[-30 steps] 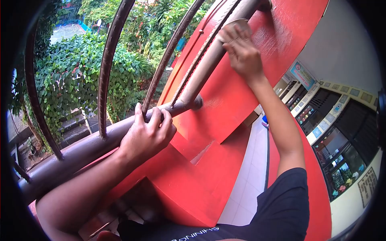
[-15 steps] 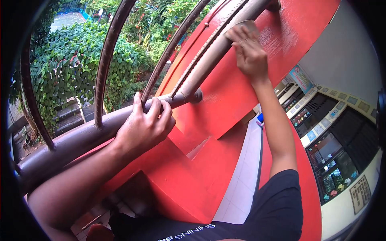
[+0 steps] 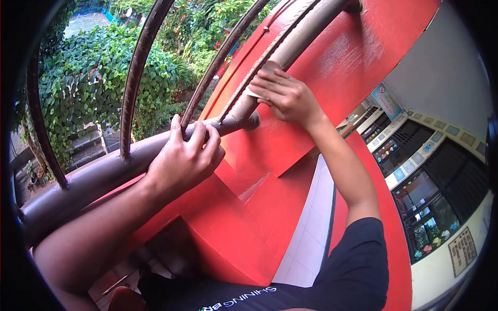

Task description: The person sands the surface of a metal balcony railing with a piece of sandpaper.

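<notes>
The sandpaper (image 3: 258, 83) is a small, pale, worn sheet, bent around the brown upright rail pipe (image 3: 290, 44) just above its joint. My right hand (image 3: 285, 98) presses it there, fingers nearly flat over it. My left hand (image 3: 187, 160) is clenched around the lower horizontal rail (image 3: 93, 179) beside the red wall (image 3: 332, 78).

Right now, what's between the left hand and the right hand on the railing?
In the head view, the pipe joint at the red wall lies between the left hand and the right hand, which presses a sanding pad.
</notes>
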The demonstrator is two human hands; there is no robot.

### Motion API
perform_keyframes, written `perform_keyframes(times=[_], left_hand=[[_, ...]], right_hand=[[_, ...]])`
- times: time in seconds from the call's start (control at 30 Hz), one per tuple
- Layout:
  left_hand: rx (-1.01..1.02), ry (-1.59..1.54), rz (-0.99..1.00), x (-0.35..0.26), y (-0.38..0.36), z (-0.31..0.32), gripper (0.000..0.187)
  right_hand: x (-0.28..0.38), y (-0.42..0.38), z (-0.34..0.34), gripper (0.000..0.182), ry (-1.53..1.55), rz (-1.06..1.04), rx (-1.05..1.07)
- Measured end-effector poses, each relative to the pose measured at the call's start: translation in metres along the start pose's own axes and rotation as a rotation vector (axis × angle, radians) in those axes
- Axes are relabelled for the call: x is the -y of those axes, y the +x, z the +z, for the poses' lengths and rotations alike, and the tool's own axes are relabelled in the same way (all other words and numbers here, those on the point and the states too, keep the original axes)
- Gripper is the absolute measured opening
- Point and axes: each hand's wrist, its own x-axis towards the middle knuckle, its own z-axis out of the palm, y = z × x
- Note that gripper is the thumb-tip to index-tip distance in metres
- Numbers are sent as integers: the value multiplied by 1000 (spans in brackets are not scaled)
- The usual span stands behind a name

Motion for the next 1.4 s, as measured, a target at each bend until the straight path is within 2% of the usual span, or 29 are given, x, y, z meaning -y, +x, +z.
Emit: perform_keyframes(times=[0.03,0.07,0.17,0.2,0.23,0.3,0.37,0.4,0.43,0.5,0.53,0.57,0.67,0.7,0.77,0.8,0.83,0.9,0.97,1.03,1.1,1.17,1.23,1.27,1.3,1.37,1.4], left_hand=[[-4,16,2,0,0,0,21],[-8,7,4,-1,0,1,21],[-7,6,-4,0,0,-1,21],[-11,5,0,0,0,-1,21],[-11,1,-6,1,-1,-1,21],[-8,-15,-2,0,-1,1,21],[-1,-11,-6,-1,-1,3,22],[-3,-13,-6,-2,-1,3,22],[-5,-7,-6,-1,-1,2,22],[-13,-6,2,1,-1,3,21],[-30,-14,-3,-1,-1,3,21],[-30,-20,-13,-2,-2,4,21],[-11,-7,-14,-1,-2,2,20],[-4,-6,-15,-2,-2,3,20],[-15,-12,-9,-1,-1,3,19],[-21,-22,-10,-1,-1,3,19],[-21,-26,-17,-1,-2,3,19],[-9,-14,-33,-2,-1,3,20],[-19,-23,-30,-3,-2,5,19],[-26,-22,-20,-1,-2,5,19],[-30,-20,-28,-3,-2,4,19],[-47,-17,-32,-2,-2,7,21],[-63,-19,-22,-4,-2,7,24],[-64,-16,-19,-3,-2,7,23],[-64,-8,-10,-1,-2,6,23],[-55,-22,-11,-1,-2,5,23],[-48,-23,-11,-1,-2,5,23]], right_hand=[[-9,5,-2,33,-55,60,-79],[-21,8,-9,35,-103,225,-238],[-28,6,-7,36,-146,326,-321],[-11,4,-9,34,-92,106,-94],[2,0,-6,32,73,-26,92],[-2,3,-11,30,85,3,60],[-30,5,-17,30,-75,317,-272],[-31,9,-18,29,-73,408,-391],[-22,7,-15,29,-69,413,-395],[10,1,-7,28,19,-31,60],[19,-5,1,29,191,-94,177],[14,-4,1,29,194,-103,184],[-12,1,-8,33,-83,240,-222],[-5,2,-4,33,-75,240,-224],[25,1,8,32,-36,128,-54],[39,-2,16,32,153,-54,107],[46,-4,20,30,184,-100,130],[30,1,7,26,26,74,-23],[4,-2,6,27,-128,302,-306],[24,-8,14,30,-175,310,-281],[47,-20,22,30,96,-5,110],[31,-23,15,30,80,20,113],[15,-24,8,35,-173,372,-214],[22,-26,14,34,-221,404,-213],[34,-31,17,34,-223,412,-218],[51,-40,21,31,-61,90,84],[47,-38,18,33,-81,112,85]])
